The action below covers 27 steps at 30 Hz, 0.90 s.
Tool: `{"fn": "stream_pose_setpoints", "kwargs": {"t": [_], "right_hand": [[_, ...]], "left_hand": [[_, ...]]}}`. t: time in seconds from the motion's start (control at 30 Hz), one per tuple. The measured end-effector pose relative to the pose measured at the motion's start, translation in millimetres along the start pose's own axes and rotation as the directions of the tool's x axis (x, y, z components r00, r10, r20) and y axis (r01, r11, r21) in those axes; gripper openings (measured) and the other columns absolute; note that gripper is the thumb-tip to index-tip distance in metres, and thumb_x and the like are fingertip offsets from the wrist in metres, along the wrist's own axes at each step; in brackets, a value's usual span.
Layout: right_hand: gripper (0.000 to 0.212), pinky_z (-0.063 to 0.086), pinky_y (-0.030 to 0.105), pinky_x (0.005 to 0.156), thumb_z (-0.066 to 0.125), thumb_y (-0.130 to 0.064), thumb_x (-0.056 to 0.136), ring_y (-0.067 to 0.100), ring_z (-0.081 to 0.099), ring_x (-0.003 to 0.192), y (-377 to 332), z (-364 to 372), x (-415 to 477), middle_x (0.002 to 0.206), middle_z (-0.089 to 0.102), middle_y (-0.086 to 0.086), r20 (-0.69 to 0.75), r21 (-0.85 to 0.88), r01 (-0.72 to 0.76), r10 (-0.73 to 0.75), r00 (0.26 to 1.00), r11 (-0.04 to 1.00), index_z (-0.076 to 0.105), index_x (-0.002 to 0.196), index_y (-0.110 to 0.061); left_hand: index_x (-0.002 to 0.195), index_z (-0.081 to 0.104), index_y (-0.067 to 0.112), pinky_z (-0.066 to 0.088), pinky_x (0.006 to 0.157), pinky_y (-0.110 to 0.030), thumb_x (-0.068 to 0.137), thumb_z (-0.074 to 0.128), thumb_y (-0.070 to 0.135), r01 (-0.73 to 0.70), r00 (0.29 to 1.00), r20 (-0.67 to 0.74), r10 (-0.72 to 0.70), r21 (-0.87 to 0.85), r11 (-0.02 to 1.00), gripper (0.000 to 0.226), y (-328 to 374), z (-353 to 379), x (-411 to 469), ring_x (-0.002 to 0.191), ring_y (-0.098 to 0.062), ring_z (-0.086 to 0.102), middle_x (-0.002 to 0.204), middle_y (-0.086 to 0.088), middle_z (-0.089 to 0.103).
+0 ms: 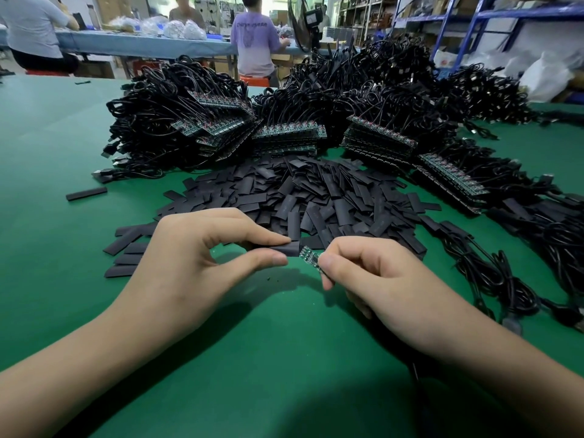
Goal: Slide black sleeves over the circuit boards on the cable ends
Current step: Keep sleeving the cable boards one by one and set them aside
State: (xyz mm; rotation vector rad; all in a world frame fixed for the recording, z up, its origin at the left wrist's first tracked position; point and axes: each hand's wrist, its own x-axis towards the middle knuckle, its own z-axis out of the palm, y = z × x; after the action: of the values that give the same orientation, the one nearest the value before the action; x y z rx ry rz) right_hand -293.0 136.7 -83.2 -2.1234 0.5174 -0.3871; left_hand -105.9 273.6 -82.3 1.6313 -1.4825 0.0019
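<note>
My left hand (202, 254) pinches a black sleeve (292, 249) between thumb and forefinger, just above the green table. My right hand (369, 279) pinches a small green circuit board (308, 255) on a cable end. The tip of the board sits at the open mouth of the sleeve. The board's cable (417, 377) runs down under my right wrist. Behind my hands lies a broad pile of loose black sleeves (316, 197).
Stacks of cables with bare circuit boards (290, 134) fill the middle of the green table (63, 248). Cables with sleeves on lie at the right (505, 279). One loose sleeve (86, 193) lies at the left. People work at a far table; blue shelving stands at the right.
</note>
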Motion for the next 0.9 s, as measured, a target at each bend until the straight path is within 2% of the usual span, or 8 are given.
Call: {"fn": "stream_pose_setpoints", "kwargs": {"t": [0.1, 0.17, 0.3, 0.43, 0.57, 0.67, 0.77, 0.9], "right_hand": [[0.031, 0.024, 0.023, 0.047, 0.054, -0.041, 0.101, 0.006, 0.031, 0.049, -1.0, -1.5, -1.7, 0.051, 0.037, -0.009, 0.023, -0.081, 0.014, -0.012, 1.0, 0.997, 0.062, 0.079, -0.02], [0.032, 0.026, 0.023, 0.049, 0.054, -0.043, 0.098, 0.004, 0.031, 0.049, -2.3, -2.9, -2.4, 0.051, 0.039, -0.012, 0.04, -0.132, 0.02, -0.015, 0.999, 0.991, 0.062, 0.077, -0.021], [0.032, 0.03, 0.021, 0.05, 0.054, -0.045, 0.097, 0.005, 0.033, 0.049, -4.0, -6.1, -2.6, 0.051, 0.042, -0.012, 0.071, -0.225, 0.033, -0.018, 0.997, 0.974, 0.063, 0.076, -0.021], [0.032, 0.024, 0.03, 0.05, 0.054, -0.045, 0.101, 0.009, 0.03, 0.051, -2.4, -10.0, -2.0, 0.054, 0.035, -0.009, 0.11, -0.146, -0.015, 0.031, 0.993, 0.989, 0.064, 0.082, -0.022], [0.032, 0.025, 0.031, 0.052, 0.053, -0.047, 0.098, 0.008, 0.031, 0.051, -2.9, -8.2, -2.2, 0.054, 0.037, -0.008, 0.108, -0.153, 0.003, 0.014, 0.994, 0.988, 0.064, 0.082, -0.022], [0.032, 0.027, 0.023, 0.05, 0.054, -0.043, 0.098, 0.004, 0.034, 0.049, -5.2, -4.2, -3.3, 0.052, 0.042, -0.011, 0.106, -0.177, 0.04, -0.021, 0.994, 0.983, 0.064, 0.076, -0.022], [0.03, 0.027, 0.022, 0.051, 0.055, -0.043, 0.097, 0.003, 0.036, 0.051, -6.1, -0.6, -5.0, 0.054, 0.048, -0.013, 0.103, -0.152, 0.052, -0.037, 0.994, 0.987, 0.067, 0.075, -0.025], [0.025, 0.033, 0.024, 0.055, 0.057, -0.044, 0.098, 0.005, 0.044, 0.055, -1.8, -0.6, -2.0, 0.059, 0.053, -0.009, 0.064, 0.006, 0.01, -0.01, 0.998, 1.0, 0.068, 0.083, -0.027]], "left_hand": [[0.093, 0.082, 0.028, 0.053, 0.081, -0.029, 0.077, 0.075, 0.042, 0.01, 1.0, 0.024, -0.009, -0.011, 1.0, 0.023, -2.3, 0.8, -1.2, 0.086, -0.008, 0.071, 0.086, 0.013, 0.076], [0.094, 0.082, 0.03, 0.052, 0.08, -0.026, 0.079, 0.078, 0.043, -0.002, 0.998, 0.056, 0.002, -0.003, 1.0, 0.02, -4.7, 0.6, -0.9, 0.086, -0.007, 0.071, 0.086, 0.014, 0.075], [0.101, 0.081, 0.03, 0.053, 0.078, -0.02, 0.084, 0.081, 0.037, -0.141, 0.977, 0.176, 0.123, 0.097, 0.985, 0.018, -9.2, -2.3, 0.2, 0.087, -0.004, 0.069, 0.092, 0.017, 0.071], [0.097, 0.08, 0.035, 0.059, 0.077, -0.032, 0.087, 0.077, 0.04, -0.107, 0.979, 0.185, 0.088, 0.098, 0.989, 0.012, -9.7, -4.1, -2.0, 0.087, 0.0, 0.069, 0.093, 0.021, 0.072], [0.094, 0.079, 0.037, 0.061, 0.077, -0.037, 0.082, 0.07, 0.057, 0.002, 0.982, 0.188, -0.008, 0.03, 1.0, 0.025, -2.2, -3.4, -2.1, 0.082, 0.0, 0.071, 0.087, 0.023, 0.074], [0.09, 0.081, 0.028, 0.059, 0.073, -0.036, 0.082, 0.076, 0.045, -0.081, 0.986, 0.153, 0.071, 0.057, 0.995, 0.019, 4.9, 0.3, -5.0, 0.08, -0.003, 0.069, 0.087, 0.016, 0.074], [0.09, 0.081, 0.023, 0.055, 0.071, -0.03, 0.082, 0.073, 0.047, -0.117, 0.985, 0.132, 0.109, 0.054, 0.992, 0.026, 12.8, 2.9, -6.9, 0.078, -0.002, 0.067, 0.087, 0.014, 0.073], [0.094, 0.08, 0.024, 0.055, 0.075, -0.03, 0.086, 0.075, 0.042, -0.113, 0.989, 0.096, 0.108, 0.041, 0.993, 0.021, 10.5, 2.7, -7.5, 0.082, 0.0, 0.067, 0.09, 0.016, 0.073]]}}
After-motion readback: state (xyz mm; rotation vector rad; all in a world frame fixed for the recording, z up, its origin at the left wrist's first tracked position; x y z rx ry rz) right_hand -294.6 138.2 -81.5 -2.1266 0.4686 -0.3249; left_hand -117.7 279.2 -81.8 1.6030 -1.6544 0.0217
